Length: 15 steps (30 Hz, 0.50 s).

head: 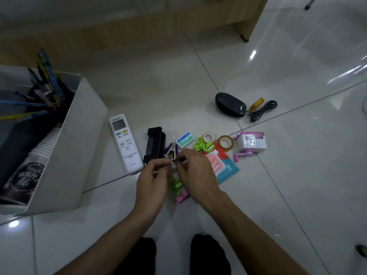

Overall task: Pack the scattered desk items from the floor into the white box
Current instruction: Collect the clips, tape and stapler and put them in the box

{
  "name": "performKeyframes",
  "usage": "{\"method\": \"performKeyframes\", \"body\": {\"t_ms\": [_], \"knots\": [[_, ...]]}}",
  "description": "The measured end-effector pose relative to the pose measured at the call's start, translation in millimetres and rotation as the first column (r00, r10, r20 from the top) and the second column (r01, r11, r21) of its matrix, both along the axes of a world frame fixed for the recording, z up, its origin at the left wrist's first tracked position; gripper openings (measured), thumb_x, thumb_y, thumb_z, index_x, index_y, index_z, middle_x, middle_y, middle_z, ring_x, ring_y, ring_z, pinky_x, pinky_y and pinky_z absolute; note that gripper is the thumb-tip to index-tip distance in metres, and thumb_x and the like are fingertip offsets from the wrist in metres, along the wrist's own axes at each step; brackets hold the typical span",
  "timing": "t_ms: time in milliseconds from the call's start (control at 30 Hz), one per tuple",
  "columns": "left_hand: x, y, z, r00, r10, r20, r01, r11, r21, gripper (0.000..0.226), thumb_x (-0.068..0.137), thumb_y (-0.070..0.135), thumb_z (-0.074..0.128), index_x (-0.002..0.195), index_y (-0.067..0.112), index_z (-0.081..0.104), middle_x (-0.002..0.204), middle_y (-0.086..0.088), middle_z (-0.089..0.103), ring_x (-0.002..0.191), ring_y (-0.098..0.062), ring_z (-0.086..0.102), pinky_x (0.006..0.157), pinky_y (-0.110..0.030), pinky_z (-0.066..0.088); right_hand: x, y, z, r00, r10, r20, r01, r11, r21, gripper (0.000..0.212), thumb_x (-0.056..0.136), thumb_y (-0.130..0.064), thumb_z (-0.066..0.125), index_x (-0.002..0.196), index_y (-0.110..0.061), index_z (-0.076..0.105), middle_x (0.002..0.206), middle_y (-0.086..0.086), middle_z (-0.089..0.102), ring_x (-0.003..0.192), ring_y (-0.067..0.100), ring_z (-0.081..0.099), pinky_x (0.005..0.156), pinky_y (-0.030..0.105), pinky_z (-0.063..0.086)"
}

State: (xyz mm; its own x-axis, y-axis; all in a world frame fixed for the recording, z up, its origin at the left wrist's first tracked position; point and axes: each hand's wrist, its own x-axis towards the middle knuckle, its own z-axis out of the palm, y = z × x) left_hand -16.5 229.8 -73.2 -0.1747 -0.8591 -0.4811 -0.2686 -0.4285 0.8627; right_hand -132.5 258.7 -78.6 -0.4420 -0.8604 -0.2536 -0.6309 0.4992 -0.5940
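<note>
Dim, greyish light with a cool cast fills the room. The glossy floor (288, 185) throws back glare: a bright spot at lower left near the box (65, 155), pale streaks at upper right. Shadows are soft and faint, darkest beside the mouse (230, 105). The wide lens bends tile joints and stretches the edges. The pens (45, 82) and far background are blurred; the left hand (153, 175), right hand (196, 171) and the clip (170, 154) they pinch look slightly smeared
</note>
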Motion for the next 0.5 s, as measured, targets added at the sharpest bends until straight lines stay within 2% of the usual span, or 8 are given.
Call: {"method": "performKeyframes", "body": {"t_ms": [67, 133, 233, 300, 400, 500], "knots": [[-3, 1, 0, 0.999, 0.047, -0.025, -0.043, 0.991, 0.128, 0.027, 0.094, 0.005, 0.053, 0.094, 0.024, 0.072, 0.096, -0.001, 0.076, 0.095, -0.024, 0.071, 0.093, -0.047, 0.056, -1, 1, 0, 1.0, -0.016, -0.004, 0.016, 1.0, -0.004, 0.009, 0.097, -0.025, 0.06, 0.106, -0.021, 0.06, 0.11, -0.002, 0.065, 0.092, 0.012, 0.061, 0.082, 0.023, 0.051], [-6, 1, -1, 0.999, 0.031, -0.037, -0.024, 0.983, 0.183, 0.025, 0.094, 0.004, 0.052, 0.096, 0.019, 0.072, 0.097, -0.006, 0.076, 0.095, -0.026, 0.071, 0.093, -0.048, 0.056, -6, 2, 0, 0.997, -0.062, -0.034, 0.062, 0.998, -0.009, 0.013, 0.098, -0.027, 0.06, 0.11, -0.023, 0.06, 0.118, -0.002, 0.062, 0.101, 0.012, 0.058, 0.089, 0.027, 0.051], [-10, 1, 0, 0.998, -0.042, -0.04, 0.049, 0.981, 0.187, 0.025, 0.094, 0.005, 0.052, 0.096, 0.018, 0.072, 0.094, -0.006, 0.075, 0.088, -0.025, 0.07, 0.086, -0.043, 0.059, -26, 4, 1, 0.951, -0.195, -0.24, 0.197, 0.98, -0.017, 0.032, 0.096, -0.029, 0.06, 0.127, -0.026, 0.058, 0.136, 0.0, 0.053, 0.125, 0.017, 0.047, 0.108, 0.037, 0.042], [-15, 0, 2, 0.996, -0.08, -0.043, 0.087, 0.978, 0.189, 0.024, 0.096, 0.006, 0.051, 0.098, 0.017, 0.072, 0.097, -0.007, 0.075, 0.085, -0.02, 0.068, 0.08, -0.035, 0.059, -41, 7, 0, 0.925, -0.2, -0.323, 0.226, 0.973, 0.046, 0.038, 0.096, -0.03, 0.06, 0.133, -0.024, 0.056, 0.14, 0.004, 0.05, 0.132, 0.023, 0.042, 0.111, 0.043, 0.039], [-20, -2, 4, 0.993, -0.102, -0.065, 0.114, 0.973, 0.2, 0.023, 0.098, 0.007, 0.05, 0.104, 0.016, 0.07, 0.099, -0.007, 0.073, 0.079, -0.015, 0.066, 0.068, -0.026, 0.056, -52, 7, -3, 0.947, -0.208, -0.246, 0.223, 0.974, 0.034, 0.037, 0.094, -0.031, 0.064, 0.129, -0.023, 0.059, 0.129, 0.003, 0.055, 0.122, 0.02, 0.05, 0.104, 0.039, 0.046], [-24, -6, 6, 0.99, -0.054, -0.13, 0.084, 0.967, 0.242, 0.019, 0.099, 0.017, 0.052, 0.108, 0.015, 0.068, 0.106, -0.01, 0.074, 0.086, -0.018, 0.071, 0.077, -0.033, 0.058, -45, 12, 14, 0.956, -0.292, 0.012, 0.292, 0.949, -0.117, 0.038, 0.09, -0.034, 0.07, 0.126, -0.027, 0.058, 0.119, -0.008, 0.055, 0.108, 0.008, 0.054, 0.092, 0.025, 0.048]]}}
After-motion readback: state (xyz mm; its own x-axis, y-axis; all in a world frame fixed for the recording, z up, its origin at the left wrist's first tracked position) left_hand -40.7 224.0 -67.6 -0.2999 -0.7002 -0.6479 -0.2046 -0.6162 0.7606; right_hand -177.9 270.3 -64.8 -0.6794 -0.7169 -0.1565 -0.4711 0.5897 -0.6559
